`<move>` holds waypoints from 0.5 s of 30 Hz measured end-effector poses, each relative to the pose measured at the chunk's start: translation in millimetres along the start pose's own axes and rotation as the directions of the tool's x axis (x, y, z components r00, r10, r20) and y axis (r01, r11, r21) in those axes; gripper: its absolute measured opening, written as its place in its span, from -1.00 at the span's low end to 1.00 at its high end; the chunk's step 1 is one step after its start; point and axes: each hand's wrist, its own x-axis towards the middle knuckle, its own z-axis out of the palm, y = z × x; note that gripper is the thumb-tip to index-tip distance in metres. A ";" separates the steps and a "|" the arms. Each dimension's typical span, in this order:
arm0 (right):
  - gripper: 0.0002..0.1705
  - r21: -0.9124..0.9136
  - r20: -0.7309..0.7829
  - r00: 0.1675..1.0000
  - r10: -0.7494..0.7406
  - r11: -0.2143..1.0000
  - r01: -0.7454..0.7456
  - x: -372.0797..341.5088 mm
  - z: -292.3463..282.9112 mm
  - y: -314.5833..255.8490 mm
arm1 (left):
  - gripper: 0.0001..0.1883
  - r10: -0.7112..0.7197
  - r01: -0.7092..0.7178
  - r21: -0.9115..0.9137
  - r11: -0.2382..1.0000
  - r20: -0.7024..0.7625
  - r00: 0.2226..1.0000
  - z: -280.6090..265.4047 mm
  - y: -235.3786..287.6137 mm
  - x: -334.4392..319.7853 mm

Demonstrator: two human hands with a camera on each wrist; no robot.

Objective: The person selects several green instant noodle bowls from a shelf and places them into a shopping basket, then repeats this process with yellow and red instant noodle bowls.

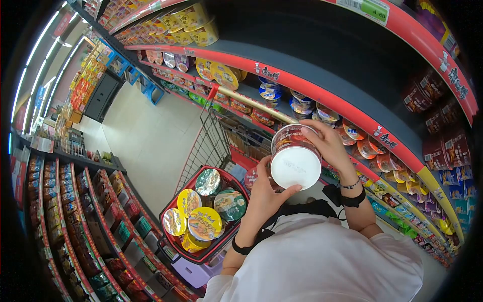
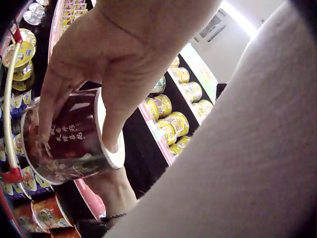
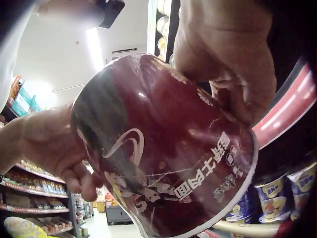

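Observation:
A dark red instant noodle cup [image 1: 296, 167] is held in front of the chest, tilted so its white base faces up toward the head camera. My left hand [image 1: 262, 194] grips it from the left, thumb on the base rim and fingers along the side, as the left wrist view shows on the cup [image 2: 74, 136]. On the opposite side my right hand [image 1: 329, 143] holds the cup wall, its fingers bent against the cup [image 3: 163, 148] in the right wrist view. White characters and a food picture show on the wrapper.
A shopping cart with a pale handle bar [image 1: 256, 105] stands ahead. Its red-edged basket [image 1: 163, 221] holds several noodle cups, yellow and green [image 1: 230, 204]. A red-edged shelf [image 1: 322, 93] of noodle cups runs along the right, bagged-goods shelves [image 1: 65, 216] along the left, tiled floor [image 1: 146, 133] between.

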 end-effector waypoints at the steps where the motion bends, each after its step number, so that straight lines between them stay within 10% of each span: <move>1: -0.59 -0.030 0.009 1.000 0.005 1.000 -0.005 -0.8 0.2 -4.0 | -0.01 0.005 -0.005 0.015 1.000 -0.014 1.000 -0.8 -0.7 -0.6; 11: -0.58 0.054 0.062 0.996 -0.061 0.997 0.058 4.0 8.6 -6.3 | -0.11 0.072 -0.065 0.135 0.989 -0.050 0.996 -15.4 -5.2 -1.5; 15: -0.41 -0.116 0.107 0.967 -0.231 0.963 0.243 -2.5 19.2 -14.2 | -0.43 -0.118 0.107 -0.292 0.950 -0.019 0.993 -42.8 -27.4 15.8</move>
